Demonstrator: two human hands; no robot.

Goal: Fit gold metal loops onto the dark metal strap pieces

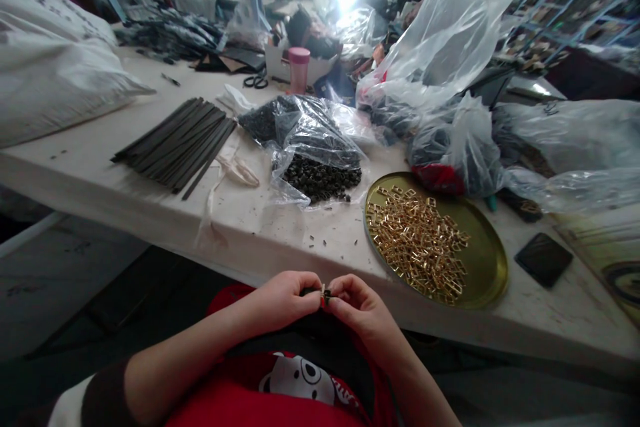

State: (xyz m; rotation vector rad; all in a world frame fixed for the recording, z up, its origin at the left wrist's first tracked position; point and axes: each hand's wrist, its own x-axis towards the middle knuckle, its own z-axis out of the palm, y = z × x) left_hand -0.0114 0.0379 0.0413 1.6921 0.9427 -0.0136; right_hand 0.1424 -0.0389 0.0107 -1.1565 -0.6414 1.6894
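Note:
My left hand (290, 297) and my right hand (357, 307) meet in front of my body, just off the table's near edge. Both are closed, with thumbs and fingers pinching. The left one grips a dark strip (306, 291), mostly covered by its fingers. Between the fingertips shows a small dark piece (327, 294) with a light edge, pinched by the right hand; its exact kind is too small to make out. Nearest on the table, a round gold tray (487, 273) bears a heap of gold metal buckles (425, 240). Small dark loops (320, 180) spill from a clear plastic bag (320, 127).
Dark flat strips (175, 140) lie in a bundle on the table (280, 233). Behind stand scissors (256, 81) and a pink-lidded jar (299, 70). A white sack (55, 67) fills the left; plastic bags (450, 140) and a dark square pad (543, 259) are right.

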